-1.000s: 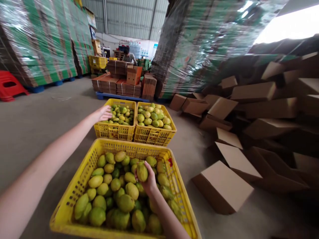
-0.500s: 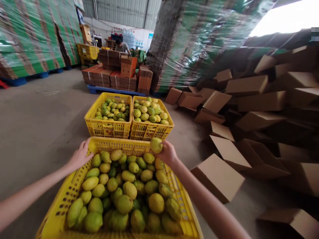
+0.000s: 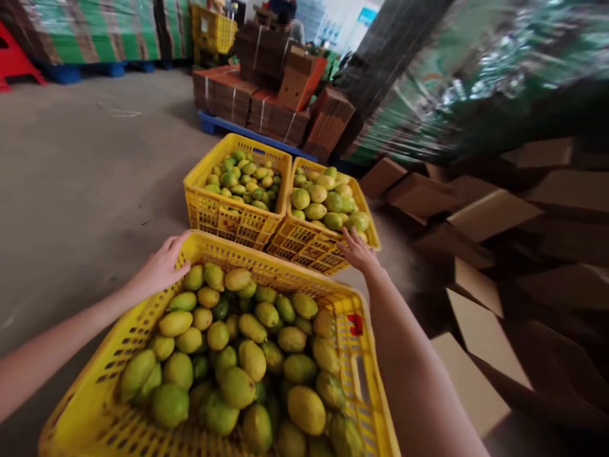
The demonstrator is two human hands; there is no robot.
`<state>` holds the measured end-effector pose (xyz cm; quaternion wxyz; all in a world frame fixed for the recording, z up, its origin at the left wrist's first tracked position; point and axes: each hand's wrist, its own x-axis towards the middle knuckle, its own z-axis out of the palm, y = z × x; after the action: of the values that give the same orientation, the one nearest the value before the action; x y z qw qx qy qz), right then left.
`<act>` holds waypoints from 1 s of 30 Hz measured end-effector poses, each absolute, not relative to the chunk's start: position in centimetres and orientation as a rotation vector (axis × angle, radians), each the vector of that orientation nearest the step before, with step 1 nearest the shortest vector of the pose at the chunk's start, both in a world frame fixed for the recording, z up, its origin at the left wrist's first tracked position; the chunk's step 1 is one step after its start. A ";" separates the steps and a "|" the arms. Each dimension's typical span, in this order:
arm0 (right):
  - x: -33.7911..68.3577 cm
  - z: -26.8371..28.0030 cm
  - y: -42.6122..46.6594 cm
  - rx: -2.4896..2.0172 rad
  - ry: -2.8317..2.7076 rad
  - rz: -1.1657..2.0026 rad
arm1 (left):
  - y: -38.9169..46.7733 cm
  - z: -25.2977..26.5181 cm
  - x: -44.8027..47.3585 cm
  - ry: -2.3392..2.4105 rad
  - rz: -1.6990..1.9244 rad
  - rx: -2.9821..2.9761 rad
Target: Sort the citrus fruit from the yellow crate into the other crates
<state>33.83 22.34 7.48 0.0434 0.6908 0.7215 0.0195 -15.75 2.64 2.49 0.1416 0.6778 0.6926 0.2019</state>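
Observation:
A near yellow plastic crate (image 3: 266,257) of green-yellow lemons (image 3: 252,360) fills the lower middle of the view. My left hand (image 3: 166,263) rests at its far left corner, fingers curled over the rim. Reaching past this crate, my right hand (image 3: 360,252) is at the front edge of the back right crate (image 3: 309,240), its fingers apart. A lemon (image 3: 356,221) lies just beyond those fingertips, on the heap in that crate. Whether the fingers still touch it I cannot tell.
Beside it stands the back left crate (image 3: 233,219), also holding lemons. Bundled flat cartons (image 3: 228,92) sit on a blue pallet (image 3: 214,124) behind. Open cardboard boxes (image 3: 490,216) pile up at right. A wrapped stack (image 3: 451,82) rises behind them. A person is partly visible at the back.
My right hand has moved forward and right from above the near crate to the back right crate, and the lemon has left its grasp. My left hand stays on the rim; the view has tilted.

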 end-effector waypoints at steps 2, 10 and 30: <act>33.5 5.5 22.3 2.142 2.174 -0.004 | 2.7 2.5 -15.9 1.990 0.615 1.941; 34.2 4.9 21.2 1.995 2.422 0.025 | 2.7 2.6 -15.9 2.019 0.614 1.952; 17.4 -0.9 1.1 2.155 2.280 -0.998 | 2.7 3.7 -15.6 2.081 0.469 1.991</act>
<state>17.42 1.14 -0.85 -0.0751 0.6528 0.6906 -0.3022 -15.57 2.72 3.66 0.1115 0.6780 0.7087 0.1598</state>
